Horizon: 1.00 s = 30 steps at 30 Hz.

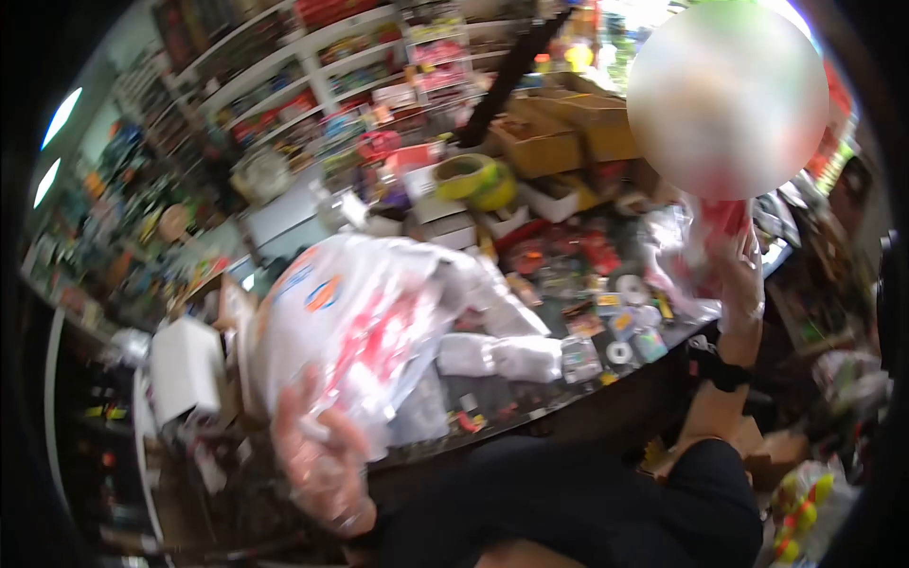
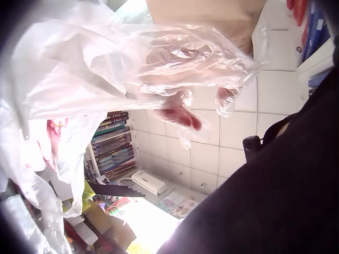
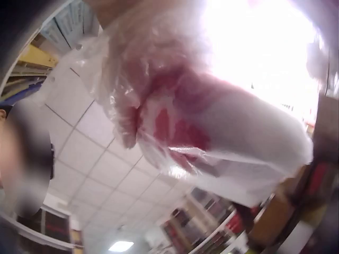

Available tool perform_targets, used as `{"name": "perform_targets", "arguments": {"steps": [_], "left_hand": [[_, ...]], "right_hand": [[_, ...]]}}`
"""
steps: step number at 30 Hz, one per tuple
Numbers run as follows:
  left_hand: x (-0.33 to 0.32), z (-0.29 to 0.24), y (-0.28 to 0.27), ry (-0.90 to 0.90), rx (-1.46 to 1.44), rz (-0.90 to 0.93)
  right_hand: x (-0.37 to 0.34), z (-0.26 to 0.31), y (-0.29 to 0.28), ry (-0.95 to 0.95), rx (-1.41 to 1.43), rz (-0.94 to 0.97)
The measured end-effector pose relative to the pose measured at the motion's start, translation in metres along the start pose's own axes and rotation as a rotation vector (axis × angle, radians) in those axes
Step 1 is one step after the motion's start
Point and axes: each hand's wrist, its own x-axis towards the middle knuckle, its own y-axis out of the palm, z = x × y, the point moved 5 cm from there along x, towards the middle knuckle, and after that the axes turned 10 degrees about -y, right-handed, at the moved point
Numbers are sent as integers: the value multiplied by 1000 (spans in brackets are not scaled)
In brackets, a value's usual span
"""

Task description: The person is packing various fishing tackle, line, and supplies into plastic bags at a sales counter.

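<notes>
My left hand [image 1: 322, 454], in a thin clear plastic glove, is beside a large white plastic bag [image 1: 284, 312] with red, blue and orange print. In the left wrist view, that gloved hand [image 2: 190, 69] has its fingers loosely bent, with white bag plastic [image 2: 69, 69] close by. My right hand [image 1: 739, 275] is raised at the right, out over the counter's far end. In the right wrist view, its gloved fingers [image 3: 132, 121] grip a white plastic packet [image 3: 238, 132] with red print. The packet's far end sticks out beyond the hand.
White rolled bundles [image 1: 525, 358] lie on the counter beside the big bag. Small goods, tape rolls [image 1: 620, 352] and a yellow-green roll [image 1: 464, 177] crowd it. Cardboard boxes [image 1: 540, 137] stand behind, a white box [image 1: 187, 371] at left. A blurred patch hides the upper right.
</notes>
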Motion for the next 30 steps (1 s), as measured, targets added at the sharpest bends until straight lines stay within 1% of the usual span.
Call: {"name": "perform_targets", "arguments": {"steps": [1, 2, 3, 4, 5, 7, 8, 10, 12, 14, 16, 17, 18, 19, 20, 22, 24, 25, 26, 28, 29, 30], "left_hand": [[2, -3, 3, -8, 0, 41], [1, -5, 9, -18, 0, 83], [-1, -11, 4, -6, 36, 47], [2, -10, 9, 0, 18, 141], [0, -12, 13, 6, 0, 235], [-2, -16, 12, 21, 20, 230], [-3, -19, 14, 34, 40, 219], [-5, -23, 13, 44, 57, 218], [-6, -23, 9, 56, 65, 300], [-7, -20, 7, 75, 64, 334], [-8, -21, 11, 2, 44, 284], [-8, -22, 14, -2, 36, 301], [-8, -22, 13, 3, 36, 255], [-8, -20, 13, 2, 30, 216], [-6, -17, 10, 27, 52, 247], [-4, -14, 10, 78, 92, 211], [-3, -9, 13, 91, 100, 233], [-2, -7, 15, 101, 137, 211], [-4, -7, 19, 158, 209, 179], [-2, -6, 20, 175, 248, 245], [-2, -1, 13, 194, 223, 212], [-4, -9, 19, 339, 547, 119]], "right_hand": [[-6, -3, 45, -5, 63, 248], [-7, 2, 94, -172, -83, 534], [-12, 8, 141, -380, -182, 786], [-21, 22, 189, -768, -537, 1021], [-34, 11, 224, -692, -512, 1210], [-56, -5, 287, -641, -527, 1428], [-62, -6, 312, -678, -560, 1464], [-65, -11, 349, -1012, -286, 1261], [-65, -17, 384, -1295, -196, 1161], [-68, -22, 422, -1126, -548, 1456], [-72, -31, 446, -1292, -671, 1343], [-74, -48, 462, -1356, -602, 1206], [-76, -74, 480, -1415, -533, 1068], [-80, -106, 498, -1365, -470, 1061], [-78, -126, 505, -1308, -424, 1048], [-65, -89, 498, -884, -677, 1342], [-63, -88, 493, -873, -739, 1304], [-67, -97, 493, -882, -661, 1225], [-69, -105, 488, -905, -576, 1149], [-73, -83, 426, -991, -177, 958], [-79, -74, 388, -1223, -196, 909], [-77, -76, 350, -1213, -149, 863]]}}
